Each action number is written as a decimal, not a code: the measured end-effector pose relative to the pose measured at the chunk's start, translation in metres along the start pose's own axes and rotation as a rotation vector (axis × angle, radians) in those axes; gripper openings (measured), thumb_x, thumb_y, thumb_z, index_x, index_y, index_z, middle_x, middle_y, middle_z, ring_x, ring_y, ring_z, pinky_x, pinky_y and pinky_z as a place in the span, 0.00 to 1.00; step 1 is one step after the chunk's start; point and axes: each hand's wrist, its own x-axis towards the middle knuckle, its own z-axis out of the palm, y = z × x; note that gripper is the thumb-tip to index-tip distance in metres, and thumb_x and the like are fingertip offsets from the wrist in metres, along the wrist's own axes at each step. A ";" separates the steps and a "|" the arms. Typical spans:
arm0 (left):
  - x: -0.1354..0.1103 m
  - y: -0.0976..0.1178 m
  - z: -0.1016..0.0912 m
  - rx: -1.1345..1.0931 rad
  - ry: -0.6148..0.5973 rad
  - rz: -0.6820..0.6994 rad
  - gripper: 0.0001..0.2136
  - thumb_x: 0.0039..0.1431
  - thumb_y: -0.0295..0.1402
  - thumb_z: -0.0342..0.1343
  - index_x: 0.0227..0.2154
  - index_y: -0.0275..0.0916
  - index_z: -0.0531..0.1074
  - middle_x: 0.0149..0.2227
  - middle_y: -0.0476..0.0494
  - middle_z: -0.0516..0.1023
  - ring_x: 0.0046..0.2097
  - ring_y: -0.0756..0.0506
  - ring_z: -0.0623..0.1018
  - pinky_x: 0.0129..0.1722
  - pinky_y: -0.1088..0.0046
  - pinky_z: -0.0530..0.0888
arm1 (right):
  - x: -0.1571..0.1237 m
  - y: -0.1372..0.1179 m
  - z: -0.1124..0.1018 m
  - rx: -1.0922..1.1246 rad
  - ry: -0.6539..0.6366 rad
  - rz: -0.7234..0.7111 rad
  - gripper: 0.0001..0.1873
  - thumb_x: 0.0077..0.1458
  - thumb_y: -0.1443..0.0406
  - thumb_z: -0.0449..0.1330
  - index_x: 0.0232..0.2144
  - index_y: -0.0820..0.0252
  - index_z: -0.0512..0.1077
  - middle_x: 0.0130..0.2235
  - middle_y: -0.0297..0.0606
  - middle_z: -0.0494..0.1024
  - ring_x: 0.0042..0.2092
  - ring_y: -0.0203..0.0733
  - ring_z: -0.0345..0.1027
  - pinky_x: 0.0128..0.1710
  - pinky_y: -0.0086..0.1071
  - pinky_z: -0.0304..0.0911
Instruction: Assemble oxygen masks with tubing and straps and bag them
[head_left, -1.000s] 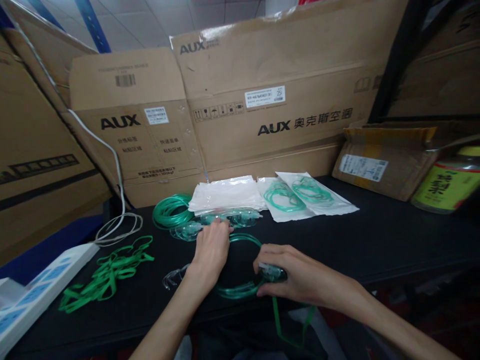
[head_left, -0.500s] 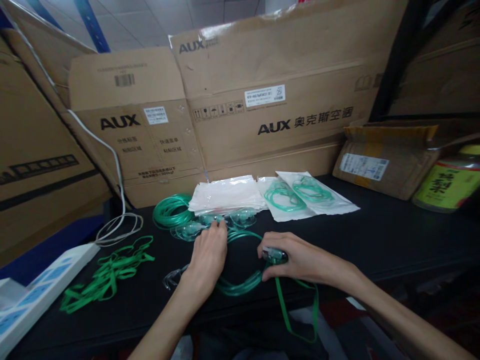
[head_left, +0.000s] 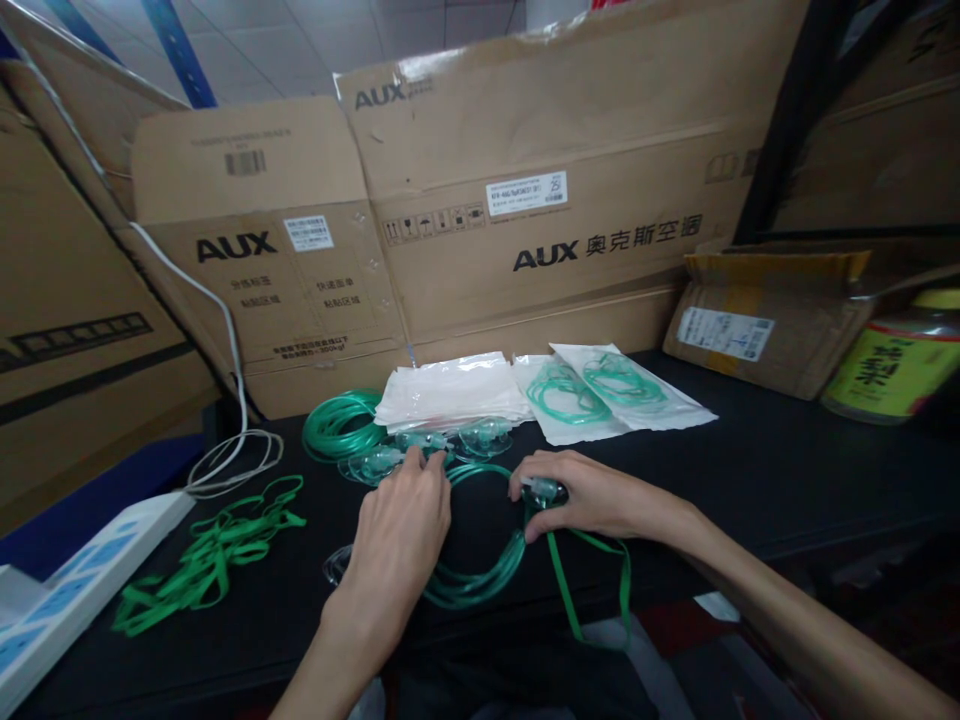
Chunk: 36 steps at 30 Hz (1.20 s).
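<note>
A coil of translucent green tubing (head_left: 480, 590) lies between my hands, near the front edge of the dark table. My left hand (head_left: 405, 510) is closed over the coil's left side, its fingertips hidden. At the right side my right hand (head_left: 570, 492) grips a clear-green oxygen mask (head_left: 541, 490) by its connector end, close against the tubing. From that mask a flat green strap (head_left: 626, 590) hangs in a loop past the table edge. Just beyond my left fingertips lie several clear oxygen masks (head_left: 484, 437) with green connectors.
Behind the masks are a stack of white pouches (head_left: 450, 390) and two packs with green tubing (head_left: 566, 392). Another tubing coil (head_left: 341, 425), loose green straps (head_left: 217, 550) and a power strip (head_left: 97, 580) are at left. A carton (head_left: 757, 310) and jar (head_left: 892, 360) stand at right.
My left hand has come slightly nearer to me over the coil. My right hand, with the oxygen mask, has shifted a little left and its strap loop has swung up slightly.
</note>
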 end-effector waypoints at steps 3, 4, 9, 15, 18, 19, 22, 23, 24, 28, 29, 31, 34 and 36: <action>0.001 0.001 0.003 -0.086 0.122 -0.003 0.14 0.72 0.34 0.46 0.53 0.43 0.73 0.48 0.41 0.77 0.42 0.41 0.83 0.33 0.72 0.76 | 0.004 0.003 0.002 0.003 0.007 -0.005 0.22 0.51 0.51 0.71 0.44 0.56 0.77 0.44 0.36 0.79 0.48 0.47 0.72 0.51 0.37 0.62; 0.003 0.002 0.006 -0.114 0.149 0.021 0.13 0.73 0.35 0.46 0.52 0.44 0.73 0.47 0.42 0.77 0.43 0.42 0.82 0.33 0.73 0.75 | 0.006 0.003 0.003 0.004 0.006 -0.015 0.21 0.51 0.52 0.72 0.43 0.56 0.77 0.45 0.36 0.79 0.49 0.47 0.72 0.52 0.37 0.62; 0.013 0.010 0.025 -0.179 0.118 0.194 0.13 0.73 0.36 0.45 0.49 0.42 0.74 0.48 0.42 0.79 0.51 0.42 0.78 0.42 0.73 0.75 | 0.014 -0.001 0.003 0.021 0.038 -0.058 0.17 0.49 0.57 0.74 0.40 0.55 0.78 0.52 0.37 0.73 0.54 0.46 0.69 0.57 0.35 0.60; 0.005 0.015 0.029 -0.186 0.036 0.152 0.13 0.73 0.33 0.44 0.49 0.41 0.74 0.45 0.41 0.82 0.44 0.43 0.82 0.38 0.72 0.75 | 0.012 -0.011 -0.008 0.106 0.393 0.080 0.18 0.58 0.49 0.64 0.39 0.57 0.75 0.36 0.35 0.76 0.41 0.46 0.71 0.44 0.38 0.66; 0.001 0.018 0.024 -0.170 0.011 0.108 0.15 0.72 0.32 0.46 0.55 0.41 0.72 0.43 0.39 0.83 0.39 0.40 0.84 0.34 0.71 0.75 | 0.009 -0.021 -0.008 0.329 0.431 0.277 0.19 0.60 0.46 0.59 0.38 0.54 0.69 0.25 0.27 0.67 0.22 0.35 0.59 0.20 0.28 0.57; 0.001 0.019 0.022 -0.165 0.007 0.103 0.15 0.71 0.31 0.47 0.55 0.42 0.72 0.41 0.39 0.84 0.38 0.39 0.84 0.34 0.70 0.75 | 0.009 -0.025 -0.007 0.437 0.413 0.347 0.19 0.60 0.46 0.59 0.38 0.54 0.68 0.24 0.25 0.63 0.19 0.32 0.52 0.15 0.25 0.49; 0.004 0.021 0.018 -0.161 0.006 0.108 0.14 0.70 0.33 0.49 0.53 0.43 0.75 0.37 0.39 0.85 0.37 0.37 0.84 0.34 0.67 0.75 | 0.008 -0.032 0.000 0.731 0.301 0.458 0.18 0.56 0.49 0.63 0.37 0.53 0.65 0.26 0.24 0.63 0.18 0.28 0.49 0.14 0.21 0.36; 0.005 0.021 0.018 -0.164 0.009 0.112 0.14 0.70 0.34 0.50 0.52 0.43 0.77 0.36 0.39 0.85 0.37 0.36 0.84 0.34 0.66 0.75 | 0.009 -0.033 0.003 0.796 0.257 0.461 0.16 0.56 0.51 0.64 0.37 0.53 0.65 0.27 0.25 0.65 0.19 0.28 0.51 0.14 0.21 0.36; 0.006 0.021 0.018 -0.168 0.011 0.115 0.13 0.70 0.36 0.50 0.50 0.44 0.78 0.35 0.39 0.85 0.37 0.35 0.84 0.34 0.66 0.75 | 0.009 -0.033 0.005 0.847 0.220 0.463 0.15 0.56 0.53 0.63 0.38 0.53 0.65 0.28 0.25 0.66 0.20 0.28 0.52 0.14 0.21 0.37; 0.008 0.015 0.023 -0.212 0.035 0.123 0.13 0.71 0.38 0.50 0.48 0.46 0.78 0.39 0.42 0.85 0.39 0.38 0.85 0.35 0.68 0.75 | 0.010 -0.031 0.013 0.897 0.184 0.461 0.13 0.56 0.57 0.63 0.38 0.54 0.63 0.30 0.26 0.71 0.21 0.28 0.54 0.17 0.21 0.43; 0.008 0.012 0.026 -0.244 0.052 0.127 0.13 0.71 0.38 0.50 0.49 0.47 0.78 0.42 0.43 0.84 0.40 0.39 0.84 0.36 0.69 0.75 | 0.010 -0.031 0.014 0.895 0.184 0.451 0.14 0.56 0.57 0.64 0.37 0.54 0.63 0.30 0.27 0.73 0.21 0.28 0.54 0.17 0.22 0.43; 0.009 0.008 0.033 -0.363 0.106 0.157 0.12 0.72 0.37 0.50 0.49 0.45 0.77 0.46 0.44 0.82 0.43 0.41 0.84 0.39 0.70 0.76 | 0.010 -0.030 0.015 0.876 0.170 0.399 0.15 0.56 0.56 0.66 0.37 0.56 0.65 0.32 0.30 0.76 0.22 0.28 0.57 0.19 0.23 0.47; 0.012 0.000 0.045 -0.552 0.166 0.233 0.10 0.71 0.35 0.51 0.48 0.43 0.76 0.48 0.47 0.81 0.47 0.45 0.82 0.47 0.72 0.75 | 0.009 -0.027 0.015 0.834 0.129 0.323 0.17 0.56 0.53 0.67 0.38 0.59 0.72 0.36 0.34 0.78 0.27 0.31 0.65 0.25 0.26 0.56; 0.013 -0.004 0.050 -0.614 0.181 0.270 0.09 0.71 0.34 0.51 0.49 0.44 0.75 0.48 0.48 0.80 0.49 0.46 0.81 0.50 0.74 0.73 | 0.009 -0.024 0.017 0.828 0.124 0.333 0.19 0.58 0.50 0.65 0.39 0.60 0.75 0.39 0.37 0.79 0.29 0.33 0.68 0.27 0.27 0.56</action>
